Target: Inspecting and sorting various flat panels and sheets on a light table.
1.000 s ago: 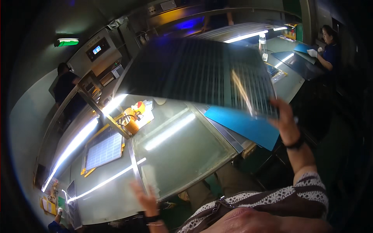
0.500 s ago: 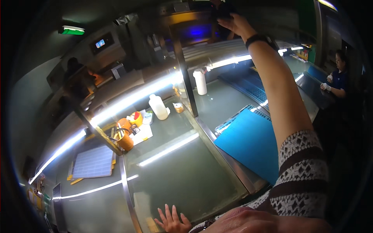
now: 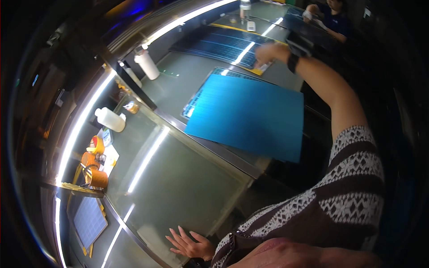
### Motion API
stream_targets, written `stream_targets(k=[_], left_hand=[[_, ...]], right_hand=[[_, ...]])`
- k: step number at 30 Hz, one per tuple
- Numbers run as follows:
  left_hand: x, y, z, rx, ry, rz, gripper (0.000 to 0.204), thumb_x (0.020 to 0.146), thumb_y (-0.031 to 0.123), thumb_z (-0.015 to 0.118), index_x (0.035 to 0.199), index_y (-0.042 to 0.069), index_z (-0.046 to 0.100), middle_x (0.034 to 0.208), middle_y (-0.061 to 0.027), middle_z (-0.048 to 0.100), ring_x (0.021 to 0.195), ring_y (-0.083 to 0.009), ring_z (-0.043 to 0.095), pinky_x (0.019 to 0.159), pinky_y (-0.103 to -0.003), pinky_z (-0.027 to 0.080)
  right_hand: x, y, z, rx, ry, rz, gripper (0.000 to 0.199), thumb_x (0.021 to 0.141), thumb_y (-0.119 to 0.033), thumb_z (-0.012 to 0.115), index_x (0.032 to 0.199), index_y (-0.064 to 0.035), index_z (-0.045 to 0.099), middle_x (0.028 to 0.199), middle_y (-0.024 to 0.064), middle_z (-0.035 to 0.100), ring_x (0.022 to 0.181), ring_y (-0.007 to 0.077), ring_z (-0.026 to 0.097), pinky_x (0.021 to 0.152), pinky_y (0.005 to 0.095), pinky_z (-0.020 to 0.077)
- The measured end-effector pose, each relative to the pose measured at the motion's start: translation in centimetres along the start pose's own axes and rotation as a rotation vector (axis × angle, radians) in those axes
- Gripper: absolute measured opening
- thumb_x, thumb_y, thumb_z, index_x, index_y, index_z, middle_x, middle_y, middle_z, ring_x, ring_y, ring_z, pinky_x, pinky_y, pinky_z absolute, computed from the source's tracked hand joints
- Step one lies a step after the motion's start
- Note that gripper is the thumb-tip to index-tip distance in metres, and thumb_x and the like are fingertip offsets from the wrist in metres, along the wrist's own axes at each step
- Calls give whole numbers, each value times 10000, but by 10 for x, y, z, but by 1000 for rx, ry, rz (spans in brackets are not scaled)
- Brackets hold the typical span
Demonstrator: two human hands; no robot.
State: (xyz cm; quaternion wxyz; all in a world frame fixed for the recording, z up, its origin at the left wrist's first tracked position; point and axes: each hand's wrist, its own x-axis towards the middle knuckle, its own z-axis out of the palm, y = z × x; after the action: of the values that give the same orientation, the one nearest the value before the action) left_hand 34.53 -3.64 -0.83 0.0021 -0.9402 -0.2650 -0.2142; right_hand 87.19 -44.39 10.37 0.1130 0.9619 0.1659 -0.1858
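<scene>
At the far left edge of the glass worktop (image 3: 178,187) stood rolls of tape (image 3: 94,176) and a white squeeze bottle (image 3: 110,119), none of them near a hand. The left hand (image 3: 190,244) lay flat at the near edge of the worktop, fingers spread and gripping nothing. To the right, the blue sheet (image 3: 250,116) rested flat on the next bench, over a dark gridded panel (image 3: 196,99) whose left border showed from under it. Farther right, the right hand (image 3: 268,52) reached out to the far edge of that bench, at a stack of dark panels (image 3: 223,44) with a yellow border; motion blur made it impossible to tell whether its fingers pinched anything. The step looked like handling a panel at the far stack. A next move would call for a firm hold on the panel's edge, with the left hand joining to support it.
</scene>
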Motion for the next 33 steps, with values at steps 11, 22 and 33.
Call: stream_targets(k=[11, 22, 33], left_hand=[[16, 177, 31, -1424, -1488, 154, 456, 1007, 342, 404, 1146, -54, 583, 1109, -141, 644, 1015, -202, 618, 877, -312, 484], [14, 250, 112, -1895, -1094, -417, 324, 973, 254, 487, 1165, 0, 550, 1071, -106, 611, 1016, -236, 590, 905, -344, 470], [23, 243, 85, -1467, -1148, 184, 292, 831, 52, 619, 1106, -35, 573, 1029, -91, 629, 907, -175, 594, 805, -295, 466]], right_hand=[[-141, -18, 253, 1671, -72, 202, 504, 843, -557, 603, 759, -63, 658, 696, 30, 631, 542, 90, 545, 452, 216, 403], [-194, -135, 289, 2039, 176, -296, 293, 889, -318, 649, 859, -30, 690, 763, 52, 677, 652, 125, 621, 637, 257, 505], [-248, -4, 390, 2278, 375, -805, 708, 947, -533, 439, 1326, 65, 440, 1214, 174, 588, 1073, 233, 584, 907, 323, 465]])
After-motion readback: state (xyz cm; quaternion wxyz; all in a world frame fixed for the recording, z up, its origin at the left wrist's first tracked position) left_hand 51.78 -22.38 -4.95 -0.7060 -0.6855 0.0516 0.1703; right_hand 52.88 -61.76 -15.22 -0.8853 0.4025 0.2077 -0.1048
